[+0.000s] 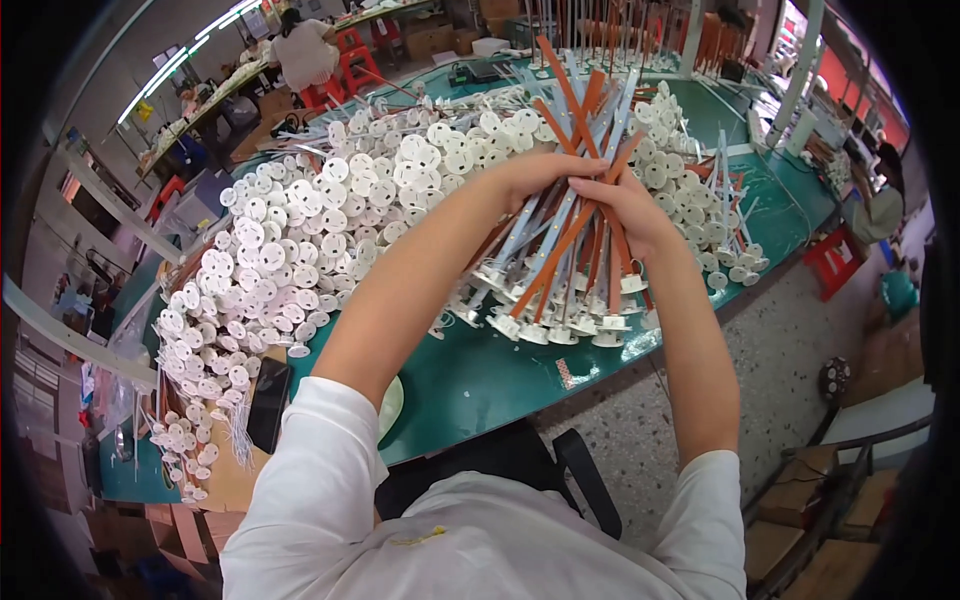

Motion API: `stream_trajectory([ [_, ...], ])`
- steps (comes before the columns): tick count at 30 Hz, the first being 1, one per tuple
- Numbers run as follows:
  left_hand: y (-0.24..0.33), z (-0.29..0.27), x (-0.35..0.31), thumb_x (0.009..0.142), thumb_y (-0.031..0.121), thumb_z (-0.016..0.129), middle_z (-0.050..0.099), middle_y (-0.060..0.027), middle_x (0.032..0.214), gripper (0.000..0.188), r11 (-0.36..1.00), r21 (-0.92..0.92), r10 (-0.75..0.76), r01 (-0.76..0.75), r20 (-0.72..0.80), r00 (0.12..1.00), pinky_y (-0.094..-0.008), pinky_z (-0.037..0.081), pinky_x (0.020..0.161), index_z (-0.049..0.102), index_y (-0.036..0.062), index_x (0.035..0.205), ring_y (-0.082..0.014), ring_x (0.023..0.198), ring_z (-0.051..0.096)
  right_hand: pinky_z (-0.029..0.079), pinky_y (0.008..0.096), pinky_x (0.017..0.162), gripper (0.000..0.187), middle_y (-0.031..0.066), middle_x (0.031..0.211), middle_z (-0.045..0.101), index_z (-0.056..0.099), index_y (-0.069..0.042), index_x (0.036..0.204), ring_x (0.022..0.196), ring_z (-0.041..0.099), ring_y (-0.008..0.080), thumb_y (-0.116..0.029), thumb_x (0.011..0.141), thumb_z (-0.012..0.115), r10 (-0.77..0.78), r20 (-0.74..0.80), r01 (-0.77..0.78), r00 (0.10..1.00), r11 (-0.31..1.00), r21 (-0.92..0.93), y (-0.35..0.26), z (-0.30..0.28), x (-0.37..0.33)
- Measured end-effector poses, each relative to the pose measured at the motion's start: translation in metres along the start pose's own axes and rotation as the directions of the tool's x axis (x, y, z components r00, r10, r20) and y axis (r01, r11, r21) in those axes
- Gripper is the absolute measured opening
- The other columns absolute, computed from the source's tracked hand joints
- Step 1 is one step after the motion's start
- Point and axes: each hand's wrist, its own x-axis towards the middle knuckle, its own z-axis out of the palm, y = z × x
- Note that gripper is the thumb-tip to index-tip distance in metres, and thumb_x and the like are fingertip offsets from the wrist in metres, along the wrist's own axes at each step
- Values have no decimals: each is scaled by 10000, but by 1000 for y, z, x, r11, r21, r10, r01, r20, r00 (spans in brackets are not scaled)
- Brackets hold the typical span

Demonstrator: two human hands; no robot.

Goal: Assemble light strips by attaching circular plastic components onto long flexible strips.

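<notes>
In the head view, the gathering looks partway along: one bundle (577, 240) of strips stands bunched at the table's (470, 392) near right, discs lowest, while a big pile (290, 225) lies loose to the left. The left hand (550, 174) and right hand (636, 208) are clasped around the bundle; whether it touches the table is unclear.

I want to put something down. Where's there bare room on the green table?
On the green table, a bare patch lies between the bundled strips and the pale round thing, by the near edge. Another lies right of the rightmost discs. Piled white discs crowd most of the left.
</notes>
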Motion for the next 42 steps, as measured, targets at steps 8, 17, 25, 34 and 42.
stream_trajectory([
  [8,-24,8,68,772,566,714,710,-116,1029,604,950,313,42,21,-193,980,-343,545,750,690,87,1139,-212,869,697,601,357,693,410,96,996,663,498,-29,1236,844,691,202,-74,866,670,181,10,-181,983,975,129,22,-66,24],
  [17,14,41,-41,746,494,714,615,-185,1164,629,-142,981,924,-132,179,339,-442,480,882,580,10,1125,-360,1032,610,579,383,627,177,97,882,704,662,-9,965,717,688,217,-131,839,684,285,-201,-283,937,958,42,35,-73,47],
  [25,-87,95,-68,683,661,668,466,-207,1377,735,-195,970,801,-142,241,548,-577,326,1019,560,201,1246,-407,1171,488,566,392,628,260,126,930,683,641,5,986,719,670,240,-63,766,762,176,-376,-120,910,979,167,52,-43,65],
  [34,-98,67,-47,688,637,679,550,-52,883,593,-281,955,859,-99,296,418,-355,448,598,626,271,1151,-244,834,600,511,339,647,361,45,922,652,622,-37,1068,733,634,188,-239,806,765,116,-399,-175,910,978,-114,26,-43,16],
  [42,-96,62,-55,686,585,700,566,-108,1024,613,-287,954,828,-89,294,478,-398,452,686,601,288,1213,-281,924,559,466,291,837,573,88,1026,662,585,59,1197,911,611,174,-393,864,702,-215,-371,17,903,882,-471,69,-74,-32],
])
